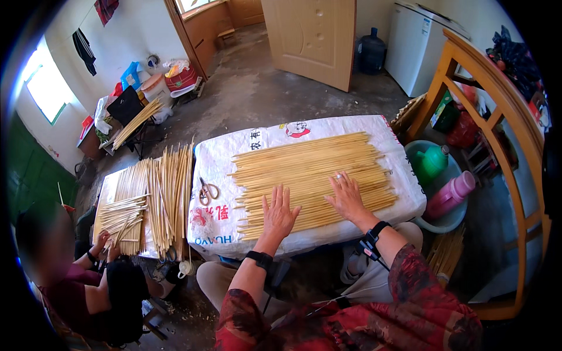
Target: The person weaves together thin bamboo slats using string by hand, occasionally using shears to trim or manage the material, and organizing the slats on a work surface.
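Observation:
A wide layer of long straw-coloured stalks (pixel 304 164) lies side by side across a table covered with a white printed woven sack (pixel 213 140). My left hand (pixel 280 215) rests flat on the near stalks, left of their middle, with its fingers stretched out. Further right, my right hand (pixel 346 199) also lies palm down on them, fingers spread and a ring on one finger. Neither hand grips anything. Scissors (pixel 208 192) with brown handles lie on the sack to the left of the stalks, above a small clear plastic bundle (pixel 202 223).
At left, a co-worker (pixel 76 281) handles stalks at a lower table heaped with more stalks (pixel 170 199). On the right, a basin (pixel 456 216) holds a green flask (pixel 430 164) and a pink flask (pixel 451 196), beside a wooden frame (pixel 497 123). A door (pixel 313 44) stands beyond.

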### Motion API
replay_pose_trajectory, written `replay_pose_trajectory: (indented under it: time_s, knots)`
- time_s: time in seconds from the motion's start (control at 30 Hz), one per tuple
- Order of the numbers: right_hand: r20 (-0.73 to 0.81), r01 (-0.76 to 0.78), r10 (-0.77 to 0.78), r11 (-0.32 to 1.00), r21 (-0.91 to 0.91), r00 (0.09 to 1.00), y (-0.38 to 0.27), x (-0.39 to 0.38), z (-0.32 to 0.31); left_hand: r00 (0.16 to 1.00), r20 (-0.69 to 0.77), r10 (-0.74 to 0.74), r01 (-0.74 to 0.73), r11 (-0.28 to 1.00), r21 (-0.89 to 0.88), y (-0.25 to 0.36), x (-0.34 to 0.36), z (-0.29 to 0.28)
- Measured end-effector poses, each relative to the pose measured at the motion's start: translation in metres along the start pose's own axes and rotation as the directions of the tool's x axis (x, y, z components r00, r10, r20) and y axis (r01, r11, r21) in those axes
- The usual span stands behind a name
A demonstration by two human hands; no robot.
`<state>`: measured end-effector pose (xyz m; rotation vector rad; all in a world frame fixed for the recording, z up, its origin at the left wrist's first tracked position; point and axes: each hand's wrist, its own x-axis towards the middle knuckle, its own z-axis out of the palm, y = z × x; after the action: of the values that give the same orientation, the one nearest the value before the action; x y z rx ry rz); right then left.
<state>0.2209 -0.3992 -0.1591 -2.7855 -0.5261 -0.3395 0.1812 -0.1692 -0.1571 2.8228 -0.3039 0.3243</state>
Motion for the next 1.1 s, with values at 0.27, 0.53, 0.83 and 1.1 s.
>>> replay_pose_trajectory:
  time_s: [0.27, 0.53, 0.83, 1.1]
  knots:
    - [0.052, -0.029, 0.029, 1.000, -0.012, 0.998, 0.015, -0.019, 0.037, 0.997, 0.050, -0.055, 0.054, 0.998, 0.029, -0.016, 0.000, 0.041]
    - [-0.009, -0.020, 0.020, 1.000, 0.022, 1.000, 0.018, -0.012, 0.035, 0.992, 0.096, -0.087, 0.088, 0.996, -0.004, -0.016, 0.005, 0.040]
    - [-0.116, 0.175, -0.164, 0.980, 0.091, 0.980, -0.013, -0.033, -0.016, 0.979, 0.153, 0.135, -0.127, 0.990, -0.061, -0.019, -0.050, -0.038]
    - [0.448, -0.071, -0.032, 0.975, 0.211, 0.893, 0.059, -0.060, -0.102, 0.971, 0.195, -0.136, 0.096, 0.975, 0.200, -0.083, -0.173, -0.132]
